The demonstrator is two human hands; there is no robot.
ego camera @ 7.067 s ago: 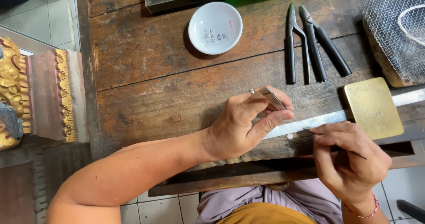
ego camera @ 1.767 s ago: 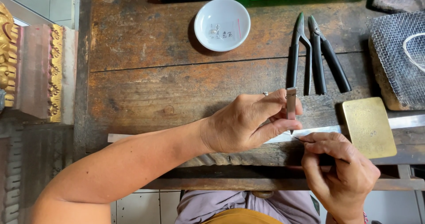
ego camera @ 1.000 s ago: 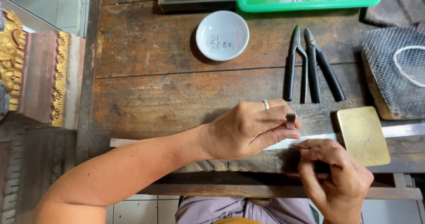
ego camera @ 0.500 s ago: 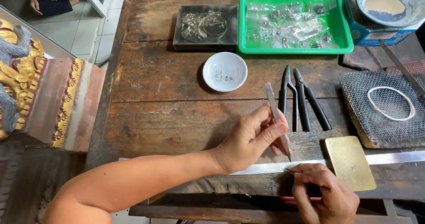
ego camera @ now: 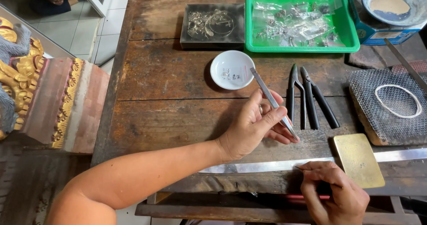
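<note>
My left hand [ego camera: 255,127] is raised above the wooden workbench [ego camera: 169,96] and pinches metal tweezers [ego camera: 272,101], their tips pointing down to the right. My right hand [ego camera: 331,191] rests at the bench's near edge, fingers closed on a thin wire-like piece, its tip touching the long steel strip [ego camera: 262,166] that runs along the front. A flat brass block [ego camera: 358,159] lies on that strip just right of my right hand. A small white dish [ego camera: 231,69] with tiny bits in it sits just beyond the tweezers.
Two black-handled pliers [ego camera: 309,96] lie right of my left hand. Farther right is a wire-mesh block with a white ring [ego camera: 391,105]. At the back stand a dark tray of silver parts [ego camera: 212,25], a green tray of small bags [ego camera: 300,20] and a bowl of powder [ego camera: 391,2]. Gilded carving [ego camera: 26,82] stands left.
My view has tilted up, bringing the back trays into sight. My left hand has lifted off the steel strip and now holds the tweezers up. My right hand stays at the front edge.
</note>
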